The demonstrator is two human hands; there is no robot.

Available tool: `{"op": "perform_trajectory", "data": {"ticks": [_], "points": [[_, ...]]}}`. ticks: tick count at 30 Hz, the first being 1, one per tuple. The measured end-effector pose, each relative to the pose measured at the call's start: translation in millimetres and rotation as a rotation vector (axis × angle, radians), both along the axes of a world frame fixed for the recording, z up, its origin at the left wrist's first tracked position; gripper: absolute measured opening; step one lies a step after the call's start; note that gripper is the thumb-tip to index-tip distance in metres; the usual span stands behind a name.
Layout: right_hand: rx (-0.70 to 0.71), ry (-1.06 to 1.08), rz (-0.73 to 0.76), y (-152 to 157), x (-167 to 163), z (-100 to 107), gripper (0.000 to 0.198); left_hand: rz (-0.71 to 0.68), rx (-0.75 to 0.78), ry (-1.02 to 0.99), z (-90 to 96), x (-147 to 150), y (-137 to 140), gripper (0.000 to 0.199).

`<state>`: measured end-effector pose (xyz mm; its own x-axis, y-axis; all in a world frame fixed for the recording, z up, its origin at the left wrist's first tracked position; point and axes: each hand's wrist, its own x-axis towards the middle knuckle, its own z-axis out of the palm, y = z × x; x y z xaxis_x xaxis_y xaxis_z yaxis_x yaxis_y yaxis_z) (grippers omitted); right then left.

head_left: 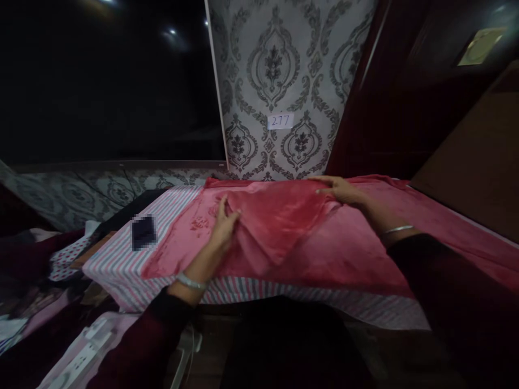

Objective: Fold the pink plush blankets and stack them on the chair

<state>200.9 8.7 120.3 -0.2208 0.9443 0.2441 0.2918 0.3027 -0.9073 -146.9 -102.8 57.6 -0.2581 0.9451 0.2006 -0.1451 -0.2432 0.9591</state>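
A darker red piece of plush cloth (279,216) is raised between my two hands, its lower corner hanging in a point. My left hand (224,224) pinches its left edge between thumb and fingers. At the upper right corner, my right hand (338,192) grips the same cloth, thumb on the near side. Beneath lies a larger pink-red plush blanket (344,259), spread flat with a floral pattern at its left. Under the blanket, a striped cloth (121,254) covers the table and hangs over the front edge.
A dark square object (143,233), blurred out, rests on the striped cloth at left. A large dark screen (109,81) stands behind. On the patterned wall is a paper label (280,121) reading 277. A brown panel (474,156) leans at right; a power strip (83,359) lies lower left.
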Motion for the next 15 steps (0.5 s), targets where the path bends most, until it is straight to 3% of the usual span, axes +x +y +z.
{"op": "perform_trajectory", "data": {"ticks": [3,5,6,8,12,13,15], "points": [[-0.028,-0.079,-0.274,9.3,64.8,0.7,0.037,-0.393,-0.235,-0.046,-35.4,54.6,-49.4,0.099],[-0.059,-0.113,-0.404,1.3,90.8,-23.7,0.041,-0.647,-0.376,0.018,-54.3,67.3,-69.9,0.071],[-0.086,-0.128,-0.425,-5.0,98.1,-40.4,0.043,-0.692,-0.398,0.071,-58.7,66.5,-72.5,0.056],[-0.148,-0.171,-0.452,-18.7,103.9,-75.7,0.050,-0.596,-0.320,0.197,-55.7,54.7,-61.5,0.041],[-0.178,-0.083,-0.547,-43.0,97.9,-125.3,0.070,-0.001,0.046,0.489,-23.5,19.6,0.4,0.032],[-0.195,-0.006,-0.551,-48.6,95.5,-131.2,0.071,0.117,0.061,0.559,-16.3,12.8,17.1,0.032],[-0.244,0.156,-0.513,-60.7,91.2,-136.7,0.066,0.198,-0.015,0.649,-8.2,3.4,44.9,0.033]]}}
